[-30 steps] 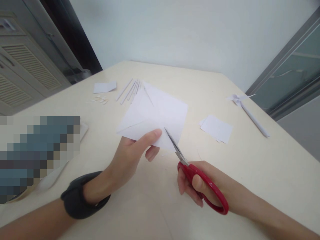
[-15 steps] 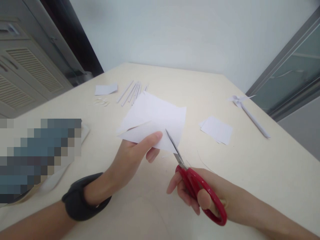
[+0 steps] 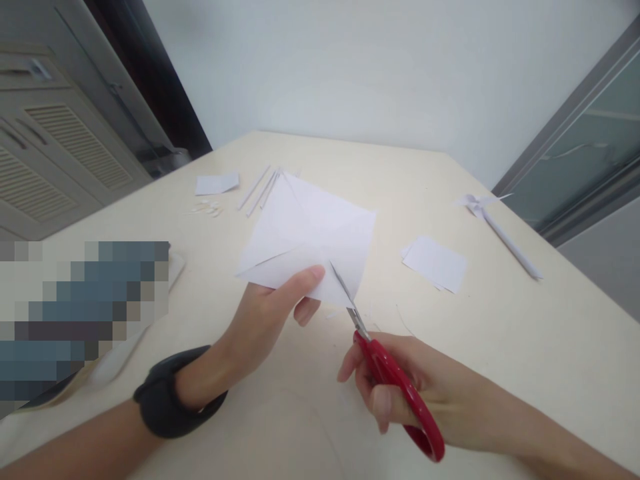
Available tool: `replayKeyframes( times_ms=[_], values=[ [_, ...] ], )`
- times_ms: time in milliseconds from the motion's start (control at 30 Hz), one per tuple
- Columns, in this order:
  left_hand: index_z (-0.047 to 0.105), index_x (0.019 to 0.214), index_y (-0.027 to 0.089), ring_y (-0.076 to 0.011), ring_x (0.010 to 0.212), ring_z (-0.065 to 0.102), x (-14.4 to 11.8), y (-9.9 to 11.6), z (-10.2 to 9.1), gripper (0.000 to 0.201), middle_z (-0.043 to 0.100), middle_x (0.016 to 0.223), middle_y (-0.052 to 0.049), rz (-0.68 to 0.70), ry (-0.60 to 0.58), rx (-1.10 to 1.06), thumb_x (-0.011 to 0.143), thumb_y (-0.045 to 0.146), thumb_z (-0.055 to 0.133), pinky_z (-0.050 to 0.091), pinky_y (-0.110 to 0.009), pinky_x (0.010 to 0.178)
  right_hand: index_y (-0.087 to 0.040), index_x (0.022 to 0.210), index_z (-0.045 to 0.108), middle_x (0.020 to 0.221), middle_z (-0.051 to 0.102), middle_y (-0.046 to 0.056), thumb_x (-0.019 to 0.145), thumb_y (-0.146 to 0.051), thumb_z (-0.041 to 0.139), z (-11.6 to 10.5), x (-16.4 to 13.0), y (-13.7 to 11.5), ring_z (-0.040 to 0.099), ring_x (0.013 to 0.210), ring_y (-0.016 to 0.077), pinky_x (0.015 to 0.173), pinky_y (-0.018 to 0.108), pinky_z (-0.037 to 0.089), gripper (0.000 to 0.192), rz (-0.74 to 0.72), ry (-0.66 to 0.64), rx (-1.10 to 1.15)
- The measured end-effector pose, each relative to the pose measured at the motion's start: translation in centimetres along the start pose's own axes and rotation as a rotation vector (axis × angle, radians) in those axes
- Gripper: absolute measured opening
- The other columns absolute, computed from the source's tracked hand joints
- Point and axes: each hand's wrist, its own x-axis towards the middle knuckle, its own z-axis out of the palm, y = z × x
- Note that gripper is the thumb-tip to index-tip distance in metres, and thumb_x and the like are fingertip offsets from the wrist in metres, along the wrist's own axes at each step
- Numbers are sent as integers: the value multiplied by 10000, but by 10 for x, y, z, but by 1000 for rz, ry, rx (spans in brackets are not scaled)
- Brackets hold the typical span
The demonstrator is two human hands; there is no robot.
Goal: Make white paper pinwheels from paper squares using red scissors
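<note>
Left hand (image 3: 260, 320) pinches white paper sheet (image 3: 313, 237) taut above the worktop (image 3: 525, 333), right hand (image 3: 415, 387) gripping red-handled scissors (image 3: 395, 383), blades biting its near edge.

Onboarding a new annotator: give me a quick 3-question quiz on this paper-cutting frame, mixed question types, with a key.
1. True or false: the left hand holds the white paper sheet off the table.
2. Which hand grips the red scissors? A) left hand B) right hand C) neither
3. Fill in: the paper pinwheel lies near the table's ____ edge, as the camera sees it.

Key:
1. True; the thumb pinches its near edge.
2. B; the blades are in the sheet's near edge.
3. Right; a small paper stack lies between it and the sheet.
</note>
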Motion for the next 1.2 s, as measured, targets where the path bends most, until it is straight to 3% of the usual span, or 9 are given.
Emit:
replayKeyframes(
  times_ms=[100,167,333,467,667,933,1200],
  values=[
    [318,478,166,-62,414,338,0,0,0,418,329,463,47,10,3,15,862,161,482,294,-215,405,-156,962,574,698,523,-16,856,-397,547,1,3,0,507,609,79,580,205,423,264,1,35,11],
    [312,475,168,-64,412,333,0,0,1,419,322,459,47,14,3,26,859,160,478,288,-216,401,-135,878,574,638,509,-17,854,-481,507,-2,4,3,492,554,72,540,199,412,354,-22,40,20],
    [314,474,180,-75,401,314,-2,1,1,411,312,446,47,13,-8,42,852,187,473,283,-226,389,-117,785,544,598,501,2,806,-655,416,-9,5,15,491,509,82,483,204,373,554,-120,-71,72],
    [323,478,176,-71,402,324,-1,1,1,407,320,449,48,34,-13,6,854,164,478,290,-223,393,-119,775,547,556,464,-9,799,-705,337,-8,5,18,441,471,76,465,212,350,623,-175,-76,62],
    [338,493,170,-67,412,346,-4,3,0,399,335,460,46,54,-34,-42,871,144,461,296,-209,391,-150,767,468,612,409,-25,791,-701,371,-2,3,9,432,537,80,518,217,371,560,-164,-80,42],
    [387,457,166,-66,404,380,-12,7,-3,446,388,434,37,40,-51,-26,861,296,524,307,-195,357,-171,745,420,663,419,-20,747,-736,396,2,-1,5,359,582,81,523,220,300,565,-182,-113,-35],
    [444,428,175,-82,398,415,-18,12,-6,440,439,417,27,-16,12,26,799,366,583,335,-209,357,-193,713,381,661,383,-19,814,-607,440,2,-4,-7,329,574,96,499,230,289,431,-205,-88,-158]
  ],
)
